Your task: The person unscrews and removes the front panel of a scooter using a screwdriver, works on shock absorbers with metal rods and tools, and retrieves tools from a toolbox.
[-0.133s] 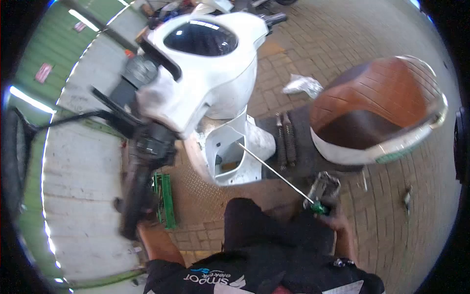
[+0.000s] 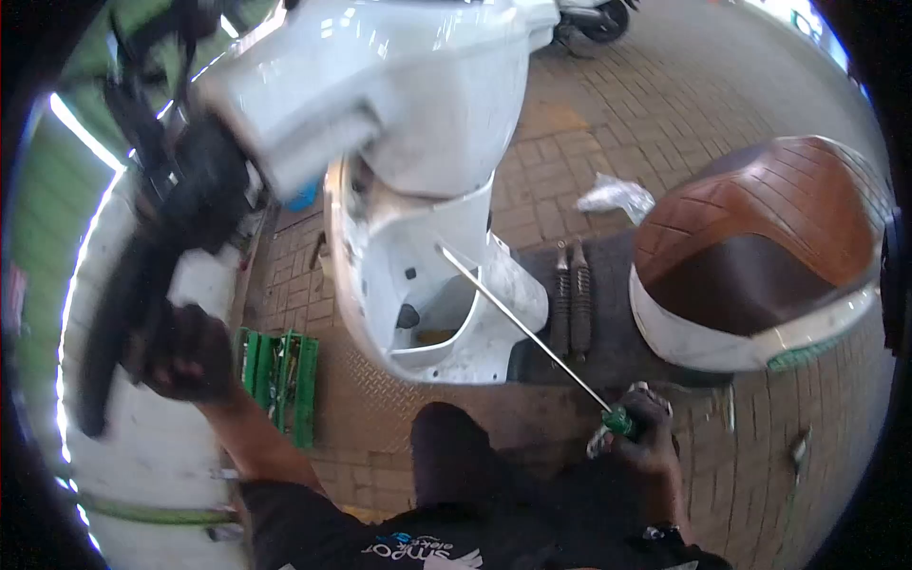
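Observation:
My right hand (image 2: 651,432), dark-gloved, is closed round the green handle of a long screwdriver (image 2: 532,331). Its shaft slants up and left, the tip at the white inner panel (image 2: 475,328) of a scooter. On the left, my left hand (image 2: 190,359), also dark-gloved, is closed at the black handlebar grip (image 2: 112,332), which is blurred. Part of its fingers is hidden by the grip. The scooter's white front body (image 2: 446,104) rises above the panel.
Two shock absorbers (image 2: 572,299) lie on a dark mat beside a white shell with brown quilted lining (image 2: 807,204). A green toolbox (image 2: 302,389) stands open at left. A plastic bag (image 2: 616,197) lies on the paving. Another scooter (image 2: 594,21) is parked behind.
The handlebar has swung left and my left hand has come into fuller view with it. The camera view has shifted; my right hand still holds the screwdriver in nearly the same position.

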Motion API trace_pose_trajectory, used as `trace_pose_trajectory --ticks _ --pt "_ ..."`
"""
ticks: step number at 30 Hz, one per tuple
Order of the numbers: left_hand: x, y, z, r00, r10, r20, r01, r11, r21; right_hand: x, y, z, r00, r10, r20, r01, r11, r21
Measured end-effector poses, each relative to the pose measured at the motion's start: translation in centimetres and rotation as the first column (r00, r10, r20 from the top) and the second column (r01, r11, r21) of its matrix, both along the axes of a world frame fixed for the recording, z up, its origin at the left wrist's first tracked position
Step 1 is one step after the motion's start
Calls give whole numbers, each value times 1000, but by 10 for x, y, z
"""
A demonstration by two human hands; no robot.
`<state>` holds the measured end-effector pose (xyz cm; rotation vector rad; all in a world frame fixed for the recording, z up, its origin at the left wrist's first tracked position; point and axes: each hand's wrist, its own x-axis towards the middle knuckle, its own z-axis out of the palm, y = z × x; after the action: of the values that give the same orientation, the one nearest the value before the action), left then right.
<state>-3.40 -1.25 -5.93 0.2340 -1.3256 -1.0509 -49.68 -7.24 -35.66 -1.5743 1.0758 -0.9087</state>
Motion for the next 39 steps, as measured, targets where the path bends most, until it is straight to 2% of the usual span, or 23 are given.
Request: trace_pose_trajectory --ticks 1,2,3,4,5,7,9,11,15,16,19,20,24,26,27,29,32,35,37,38,39 --pt "-14 -19 -32 999 44 -28 -47 995 -84 4 17 -14 999 20 -25 -21 998 -63" --pt "-18 -11 -28 996 87 6 -86 993 -82 11 26 -39 998 21 -66 -32 986 -166" --pt "-2 -15 -36 999 -55 -4 52 975 -214 16 24 -59 998 36 -54 -47 976 -211" --pt "-8 -16 -37 994 -103 28 106 971 -216 24 21 -73 993 -25 117 54 966 -252" --pt "-17 -14 -45 999 -50 -5 46 941 -335 30 16 -87 955 -67 290 149 951 -270" --pt "-41 -5 -50 999 1 -50 -18 939 -344 34 10 -111 966 6 260 85 936 -340" --pt "-59 8 -53 997 41 -62 -60 935 -349 45 16 -119 927 -20 375 171 911 -376" --pt "-73 15 -55 984 177 -17 -172 929 -329 48 18 -118 944 -19 329 155 907 -392" --pt "-100 19 -63 993 117 -2 -110 931 -348 55 28 -109 907 50 418 51 972 -228" --pt "-106 22 -65 984 175 11 -159 917 -366 57 29 -105 890 62 453 11 987 -158" --pt "-112 28 -70 990 139 -29 -141 929 -342 65 32 -92 879 68 471 -46 997 -59" --pt "-116 27 -71 999 41 33 -27 936 -351 68 34 -92 881 66 468 -42 997 -62" --pt "-136 29 -81 993 63 98 -18 916 -401 82 35 -98 846 36 532 -35 999 -12" --pt "-150 31 -85 965 115 234 0 897 -442 88 36 -99 832 17 554 -25 1000 7" --pt "-155 31 -87 966 105 237 11 898 -440 90 38 -100 825 -1 566 -19 999 31" --pt "-162 31 -90 936 234 262 -77 864 -497 94 40 -101 815 -30 579 -2 998 55" --pt "-168 29 -95 957 149 249 -15 884 -467 99 39 -102 783 -78 617 80 997 24" --pt "-171 27 -97 954 136 267 15 869 -495 98 37 -103 798 -23 602 50 998 -28" --pt "-173 32 -102 968 187 167 -87 875 -477 98 39 -95 780 -26 625 27 1000 8" --pt "-172 31 -107 967 190 171 -86 872 -481 99 37 -96 777 -22 629 25 1000 4" --pt "-166 27 -116 981 167 95 -104 878 -466 99 35 -97 773 -20 634 17 1000 12"
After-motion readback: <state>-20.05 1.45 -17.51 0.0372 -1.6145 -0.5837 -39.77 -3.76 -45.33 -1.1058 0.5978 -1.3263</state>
